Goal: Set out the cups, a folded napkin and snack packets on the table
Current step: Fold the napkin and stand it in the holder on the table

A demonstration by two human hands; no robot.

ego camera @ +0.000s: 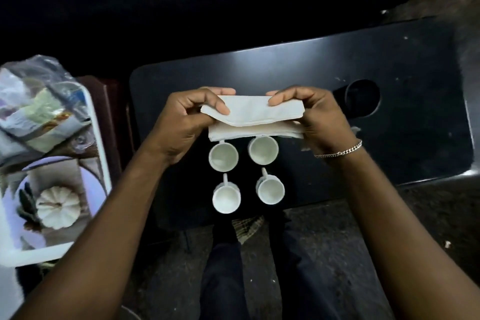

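Both of my hands hold a white paper napkin [249, 114] above the black table [389, 65]. My left hand [189, 117] pinches its left end and my right hand [311, 114] pinches its right end. The napkin is partly folded, its upper layer bent over the lower one. Under it, several small white cups [223, 157] stand upright in a square near the table's front edge, handles pointing away from me. Snack packets [41, 117] in a clear plastic bag lie on a tray at the far left.
A white-rimmed tray [100, 143] with a printed pumpkin picture sits left of the table on a dark wooden stand. The table has a round cup-holder hole [362, 99] right of my hands. My legs and a rough dark floor show below.
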